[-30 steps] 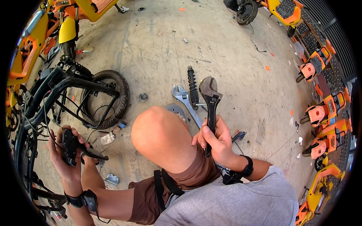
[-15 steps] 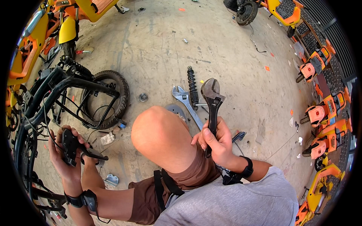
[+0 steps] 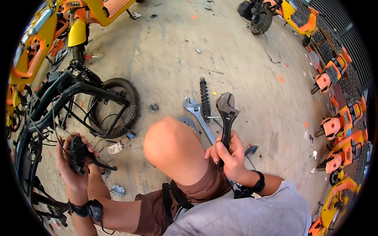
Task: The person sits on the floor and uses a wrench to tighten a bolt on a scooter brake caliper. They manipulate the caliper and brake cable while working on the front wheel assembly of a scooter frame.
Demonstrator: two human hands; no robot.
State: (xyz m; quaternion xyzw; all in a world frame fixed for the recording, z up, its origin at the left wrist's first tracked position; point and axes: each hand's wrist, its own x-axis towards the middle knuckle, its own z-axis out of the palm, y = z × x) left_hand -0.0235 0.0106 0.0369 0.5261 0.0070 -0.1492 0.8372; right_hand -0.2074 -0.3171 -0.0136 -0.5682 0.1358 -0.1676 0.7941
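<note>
My left hand is at the left beside a black scooter frame. Its fingers are wrapped round a black brake lever assembly, whose lever points to the right; a thin cable runs near it. In front of my body, my right hand grips the dark handle of an adjustable wrench, head up and jaws apart. Just left of that wrench, a silver adjustable wrench lies on the floor, its lower end hidden by my knee and hand. A black coil shock absorber lies beyond it.
A tyred wheel stands by the frame, with a small metal ring to its right. A metal bracket lies near my left leg. Yellow and orange scooters stand at far left; more orange scooters line the right side.
The whole view has shifted slightly, so the floor things appear a little lower and further right. Both hands keep their holds on the brake lever assembly and the wrench.
</note>
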